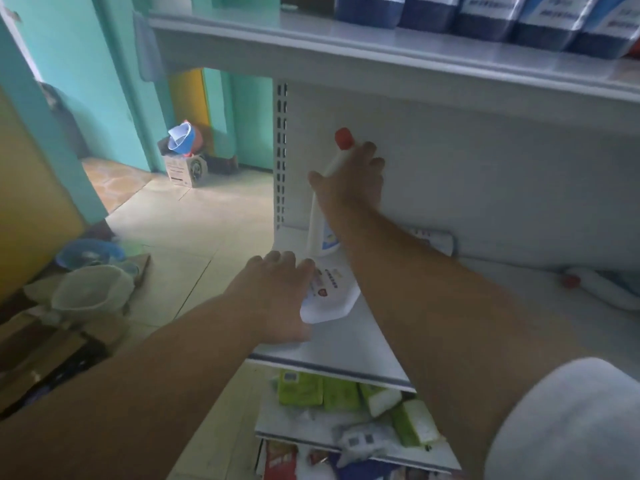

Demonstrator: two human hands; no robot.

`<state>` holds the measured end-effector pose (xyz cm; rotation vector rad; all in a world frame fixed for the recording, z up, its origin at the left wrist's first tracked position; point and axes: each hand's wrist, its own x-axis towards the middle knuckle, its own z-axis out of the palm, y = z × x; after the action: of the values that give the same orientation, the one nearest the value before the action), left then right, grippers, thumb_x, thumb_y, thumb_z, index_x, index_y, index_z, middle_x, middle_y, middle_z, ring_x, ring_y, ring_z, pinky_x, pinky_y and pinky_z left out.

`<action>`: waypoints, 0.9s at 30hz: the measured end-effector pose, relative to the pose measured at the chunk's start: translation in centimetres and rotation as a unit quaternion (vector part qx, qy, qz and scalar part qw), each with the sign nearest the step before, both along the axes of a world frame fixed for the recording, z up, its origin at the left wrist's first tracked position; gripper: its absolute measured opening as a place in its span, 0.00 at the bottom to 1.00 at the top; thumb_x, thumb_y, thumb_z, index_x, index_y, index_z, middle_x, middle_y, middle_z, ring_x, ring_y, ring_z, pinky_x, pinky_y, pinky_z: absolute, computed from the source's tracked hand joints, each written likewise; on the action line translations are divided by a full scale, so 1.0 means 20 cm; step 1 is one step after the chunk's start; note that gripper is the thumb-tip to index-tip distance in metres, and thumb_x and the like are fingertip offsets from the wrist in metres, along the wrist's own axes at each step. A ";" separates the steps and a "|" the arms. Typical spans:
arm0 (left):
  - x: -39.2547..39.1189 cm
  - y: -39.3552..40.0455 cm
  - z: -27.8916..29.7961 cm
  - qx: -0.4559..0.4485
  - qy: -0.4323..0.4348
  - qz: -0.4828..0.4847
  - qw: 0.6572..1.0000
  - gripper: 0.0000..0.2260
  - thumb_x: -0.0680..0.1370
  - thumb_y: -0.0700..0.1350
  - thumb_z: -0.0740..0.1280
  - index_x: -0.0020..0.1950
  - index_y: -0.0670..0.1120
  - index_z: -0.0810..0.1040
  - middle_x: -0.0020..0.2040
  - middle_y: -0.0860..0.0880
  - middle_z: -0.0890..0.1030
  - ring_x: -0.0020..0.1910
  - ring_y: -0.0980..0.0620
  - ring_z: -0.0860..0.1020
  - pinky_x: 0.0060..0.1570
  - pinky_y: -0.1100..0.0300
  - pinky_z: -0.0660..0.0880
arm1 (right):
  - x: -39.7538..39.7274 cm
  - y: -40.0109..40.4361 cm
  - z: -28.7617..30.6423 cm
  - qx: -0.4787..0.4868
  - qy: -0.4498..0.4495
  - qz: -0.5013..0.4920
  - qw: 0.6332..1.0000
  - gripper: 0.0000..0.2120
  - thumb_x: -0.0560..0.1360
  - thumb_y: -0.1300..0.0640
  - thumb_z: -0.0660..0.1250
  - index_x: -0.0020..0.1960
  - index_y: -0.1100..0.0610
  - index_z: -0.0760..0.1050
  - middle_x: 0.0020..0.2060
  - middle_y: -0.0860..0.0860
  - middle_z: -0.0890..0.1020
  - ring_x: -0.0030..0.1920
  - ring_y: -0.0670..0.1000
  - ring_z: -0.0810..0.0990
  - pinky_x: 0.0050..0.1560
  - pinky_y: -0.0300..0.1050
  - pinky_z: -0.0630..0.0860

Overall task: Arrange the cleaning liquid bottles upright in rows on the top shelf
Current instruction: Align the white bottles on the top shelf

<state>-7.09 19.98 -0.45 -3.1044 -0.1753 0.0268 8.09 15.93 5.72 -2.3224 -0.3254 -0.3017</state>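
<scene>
Right grip (349, 178): clasps neck of upright bottle (320, 233) | Left grip (277, 289): fingers curled on lying bottle (332, 296), nearer, on shelf (346, 344)

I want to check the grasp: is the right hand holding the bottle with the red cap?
Yes, the right hand grips the neck of the upright red-capped bottle, just below its cap.

White bottle (320, 233) with red cap (343, 138); white shelf (346, 344); lime-green packets (322, 389) below; dark-blue, white-labelled pouches (485, 15) above; turquoise wall (104, 64).
</scene>
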 end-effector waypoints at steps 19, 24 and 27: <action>0.00 0.06 -0.05 -0.016 0.013 -0.079 0.997 0.37 0.66 0.63 0.69 0.71 0.51 0.63 0.59 0.48 0.72 0.58 0.46 0.72 0.59 0.50 0.71 | -0.15 -0.20 -0.05 -0.023 -0.092 0.114 0.989 0.27 0.76 0.50 0.71 0.71 0.55 0.67 0.59 0.53 0.81 0.58 0.55 0.79 0.50 0.38 0.64; -0.07 -0.01 -0.04 -0.039 -0.001 -0.079 0.996 0.38 0.66 0.63 0.68 0.73 0.52 0.63 0.59 0.48 0.72 0.58 0.46 0.72 0.59 0.50 0.71 | -0.28 -0.38 -0.03 -0.047 -0.182 0.142 0.972 0.23 0.77 0.51 0.71 0.67 0.59 0.71 0.54 0.53 0.81 0.52 0.53 0.80 0.47 0.37 0.63; -0.11 -0.10 -0.02 -0.053 -0.007 -0.082 0.995 0.38 0.67 0.63 0.68 0.73 0.52 0.63 0.59 0.49 0.73 0.58 0.46 0.72 0.59 0.50 0.71 | -0.35 -0.53 -0.01 -0.044 -0.185 0.148 0.971 0.21 0.76 0.51 0.71 0.65 0.60 0.73 0.52 0.53 0.81 0.48 0.51 0.77 0.46 0.38 0.63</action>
<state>-9.23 18.01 -0.80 -3.2136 0.0833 0.0094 1.01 5.34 5.44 -2.2541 -0.8746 -0.5811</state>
